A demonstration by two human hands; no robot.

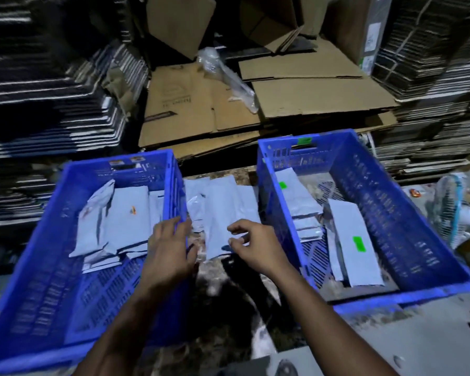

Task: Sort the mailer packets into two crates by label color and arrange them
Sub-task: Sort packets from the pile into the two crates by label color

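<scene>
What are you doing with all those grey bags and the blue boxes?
A person is sorting mailer packets into two blue crates. The left crate holds packets with orange labels, the right crate ones with green labels. A small pile waits on the floor between them. The right hand pinches the edge of one packet from that pile, and the left hand reaches in beside it with fingers spread.

- The left crate (52,267) is cut off by the picture's edge at 7 o'clock, its near corner out of view.
- The left hand (168,251) hides part of that crate's right wall.
- Stickers (125,161) on its far rim are too blurred to read.
- Print on the flattened cardboard (179,101) at 12 o'clock is unreadable.
- Both forearms leave the picture at 6 o'clock.
</scene>
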